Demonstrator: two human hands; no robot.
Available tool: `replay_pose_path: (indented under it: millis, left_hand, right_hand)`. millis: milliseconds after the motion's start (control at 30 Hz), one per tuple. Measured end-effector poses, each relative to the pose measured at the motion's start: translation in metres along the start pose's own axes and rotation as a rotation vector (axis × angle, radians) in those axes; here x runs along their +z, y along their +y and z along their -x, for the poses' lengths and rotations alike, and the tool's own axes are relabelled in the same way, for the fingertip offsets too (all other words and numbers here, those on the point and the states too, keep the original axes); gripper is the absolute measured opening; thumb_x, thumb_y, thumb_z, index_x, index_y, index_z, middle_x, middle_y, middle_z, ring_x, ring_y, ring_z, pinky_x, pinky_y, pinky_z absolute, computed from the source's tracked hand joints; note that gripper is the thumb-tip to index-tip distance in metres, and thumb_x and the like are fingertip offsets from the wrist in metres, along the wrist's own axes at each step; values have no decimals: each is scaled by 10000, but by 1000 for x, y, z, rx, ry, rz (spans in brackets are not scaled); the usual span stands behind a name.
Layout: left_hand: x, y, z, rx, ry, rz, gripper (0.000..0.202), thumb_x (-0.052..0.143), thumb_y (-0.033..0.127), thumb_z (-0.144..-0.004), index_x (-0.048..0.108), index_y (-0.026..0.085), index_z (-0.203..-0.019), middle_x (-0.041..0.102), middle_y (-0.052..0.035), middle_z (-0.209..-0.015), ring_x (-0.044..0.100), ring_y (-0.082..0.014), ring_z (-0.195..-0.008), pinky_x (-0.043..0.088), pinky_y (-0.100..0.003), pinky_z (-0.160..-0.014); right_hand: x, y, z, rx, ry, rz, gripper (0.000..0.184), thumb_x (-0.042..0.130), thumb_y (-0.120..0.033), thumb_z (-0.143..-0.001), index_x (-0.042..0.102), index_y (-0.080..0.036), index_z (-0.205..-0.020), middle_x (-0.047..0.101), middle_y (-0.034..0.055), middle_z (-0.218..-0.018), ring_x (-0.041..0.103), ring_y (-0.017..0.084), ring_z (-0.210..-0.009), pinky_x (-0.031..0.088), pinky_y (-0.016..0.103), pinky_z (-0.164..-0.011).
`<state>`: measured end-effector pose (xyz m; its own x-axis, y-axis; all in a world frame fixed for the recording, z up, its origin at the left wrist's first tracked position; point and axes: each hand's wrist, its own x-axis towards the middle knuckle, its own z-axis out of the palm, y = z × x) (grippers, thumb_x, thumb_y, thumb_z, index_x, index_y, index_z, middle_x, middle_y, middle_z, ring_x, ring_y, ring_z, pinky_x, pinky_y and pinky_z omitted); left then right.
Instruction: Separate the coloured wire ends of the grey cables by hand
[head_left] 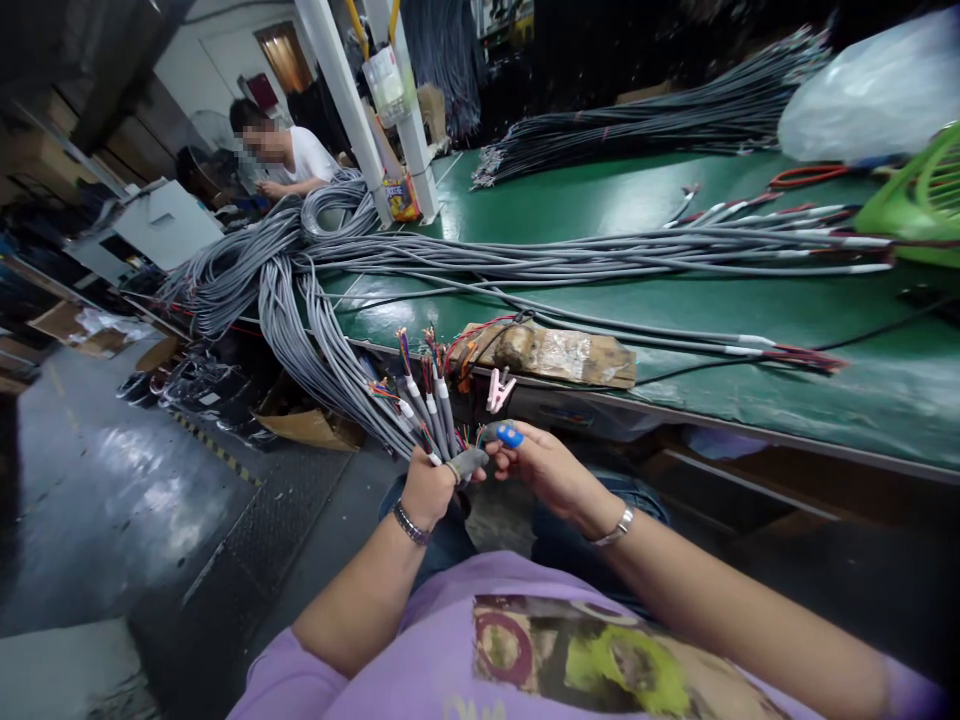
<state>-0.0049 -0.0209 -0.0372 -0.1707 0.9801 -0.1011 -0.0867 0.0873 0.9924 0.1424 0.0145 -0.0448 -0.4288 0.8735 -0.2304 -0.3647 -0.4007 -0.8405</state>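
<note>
Grey multicore cables (444, 405) are filling the clasping left hand (429, 492); coloured wires (404, 350) are protruding unsheathed, remaining steps unclear; whether the right hand (536, 460) is pinching any, I cannot tell.

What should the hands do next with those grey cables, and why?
Maybe the right hand should gently spread some coloured wires apart. They stick out loose from the ends of the grey cables, the left hand is gripping the bunch, and the right fingertips are close beside some wires.
</note>
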Motion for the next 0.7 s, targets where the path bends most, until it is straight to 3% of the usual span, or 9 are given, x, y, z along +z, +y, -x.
replay_pose_path:
  millis: [200,333,500,567,700]
  left_hand:
    - [-1,-2,2,21,-29,-14,243,793,348,-610,707,125,-652,664,-25,-556,611,-147,-505,495,-259,-520]
    - [-1,-3,3,75,47,-11,236,766,344,-646,690,124,-608,642,-23,-509,601,-142,-492,463,-246,-502]
    - [5,2,1,62,154,56,270,763,374,-639,663,127,-589,625,-18,-485,592,-143,-462,462,-252,-484]
    - [5,5,1,45,106,25,264,767,369,-634,667,128,-599,630,-19,-494,595,-142,-467,470,-251,-488]
    - [3,8,4,13,-133,-104,222,807,307,-583,699,135,-673,679,-23,-588,617,-144,-519,501,-255,-521]
  right_hand:
    - [10,-14,2,-59,-105,218,351,768,-462,-628,585,-173,-707,613,-10,-586,535,117,-554,371,249,-538]
    - [7,-7,0,-16,-58,122,357,798,-442,-580,603,-162,-686,564,-29,-561,444,80,-503,344,239,-518]
    - [7,-1,0,47,-17,-59,363,827,-406,-535,573,-177,-657,526,-41,-555,455,86,-511,389,254,-545]
    - [9,-3,-1,15,-6,-55,363,825,-408,-538,563,-179,-643,518,-45,-539,452,84,-489,379,255,-531]
    - [13,-6,-5,-39,-54,93,380,784,-475,-595,544,-185,-647,544,-31,-534,482,104,-457,331,260,-491]
